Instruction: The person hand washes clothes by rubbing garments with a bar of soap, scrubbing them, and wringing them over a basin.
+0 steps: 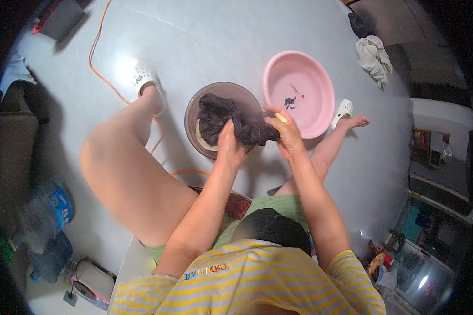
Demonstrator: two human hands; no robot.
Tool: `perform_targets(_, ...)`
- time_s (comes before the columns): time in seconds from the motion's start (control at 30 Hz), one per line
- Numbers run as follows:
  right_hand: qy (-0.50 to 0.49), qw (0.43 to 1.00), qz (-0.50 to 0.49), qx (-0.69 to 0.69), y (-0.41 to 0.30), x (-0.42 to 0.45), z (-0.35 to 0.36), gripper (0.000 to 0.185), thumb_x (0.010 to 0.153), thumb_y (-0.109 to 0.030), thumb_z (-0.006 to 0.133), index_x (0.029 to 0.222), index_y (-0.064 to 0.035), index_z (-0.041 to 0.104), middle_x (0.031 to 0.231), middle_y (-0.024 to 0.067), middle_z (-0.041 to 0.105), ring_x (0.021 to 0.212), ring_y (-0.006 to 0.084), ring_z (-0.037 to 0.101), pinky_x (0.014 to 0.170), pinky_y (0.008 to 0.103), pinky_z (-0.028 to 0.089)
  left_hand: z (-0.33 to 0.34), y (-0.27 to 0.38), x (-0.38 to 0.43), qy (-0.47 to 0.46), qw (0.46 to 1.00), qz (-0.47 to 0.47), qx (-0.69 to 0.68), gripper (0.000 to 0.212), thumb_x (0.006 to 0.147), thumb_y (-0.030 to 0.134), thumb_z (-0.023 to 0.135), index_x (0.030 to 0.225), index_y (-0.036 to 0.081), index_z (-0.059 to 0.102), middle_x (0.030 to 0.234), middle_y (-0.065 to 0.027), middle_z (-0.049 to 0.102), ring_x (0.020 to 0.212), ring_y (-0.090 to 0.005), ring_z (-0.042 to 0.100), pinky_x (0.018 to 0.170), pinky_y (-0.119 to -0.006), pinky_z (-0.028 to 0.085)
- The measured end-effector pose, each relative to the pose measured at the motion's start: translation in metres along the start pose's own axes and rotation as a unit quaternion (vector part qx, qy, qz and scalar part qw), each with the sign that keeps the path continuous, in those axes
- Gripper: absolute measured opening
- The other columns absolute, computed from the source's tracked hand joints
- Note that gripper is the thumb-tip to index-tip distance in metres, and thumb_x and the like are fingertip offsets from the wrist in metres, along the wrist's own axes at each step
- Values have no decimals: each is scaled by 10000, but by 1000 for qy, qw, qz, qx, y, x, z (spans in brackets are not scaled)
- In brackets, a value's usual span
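Observation:
A brown round basin stands on the floor between my legs, with a bunched dark cloth lying in it and over its right rim. My left hand grips the cloth near its middle. In my right hand is a small yellow bar, which looks like soap, held beside the cloth's right end. Whether those fingers also pinch the cloth is unclear. Something cream-coloured shows under the cloth at the left; the rest of the basin's bottom is hidden.
A pink basin with a printed picture inside stands just right of the brown one. An orange cord crosses the floor at left. White clogs sit by both feet. Pale cloth lies upper right; a large clear bottle stands left.

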State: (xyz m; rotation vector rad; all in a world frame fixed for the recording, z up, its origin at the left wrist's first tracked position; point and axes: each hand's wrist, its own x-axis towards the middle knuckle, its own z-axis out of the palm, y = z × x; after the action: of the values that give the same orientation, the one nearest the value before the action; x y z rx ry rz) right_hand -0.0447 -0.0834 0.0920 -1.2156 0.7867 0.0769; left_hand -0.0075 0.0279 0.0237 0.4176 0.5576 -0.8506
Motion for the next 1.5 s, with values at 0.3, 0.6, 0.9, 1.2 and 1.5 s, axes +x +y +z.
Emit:
perform_targets(0.3,149,787,-241,-548,22,26,25,200,712,-269,591,714,-83,519,793,171,489,788,324,492,687,432,389,-31,-44,27,55,989,-98,-91,268,834,313,408,941,113,548,934,-69,575,861,-230,541,803,-427,418)
perform_targets(0.6,118,794,-288,-522,47,0,25,298,725,-272,591,954,-82,567,905,179,527,928,318,510,808,391,405,-48,-52,44,64,997,-1,-44,263,807,319,502,970,114,525,921,-77,544,834,-239,525,763,-384,440)
perform_targets(0.9,96,987,-71,-110,7,0,-18,255,694,-165,627,883,-46,504,874,64,564,747,176,556,664,296,445,4,0,8,45,999,28,-6,212,876,227,435,898,21,477,902,-81,556,816,-208,563,757,-358,464)
perform_targets(1.2,86,971,98,199,6,-22,7,207,799,-324,526,825,-119,534,715,-10,548,568,104,503,364,237,380,1,-15,-15,-78,969,-62,-228,387,823,366,425,1054,71,518,1100,-116,523,1019,-278,489,915,-435,370)
perform_targets(1.5,32,756,-391,-524,10,-39,31,310,698,-200,605,966,-53,559,977,122,521,960,285,475,842,374,371,-48,-21,26,-238,924,-106,-279,254,839,265,441,990,83,533,1024,-111,543,956,-253,514,890,-409,397)
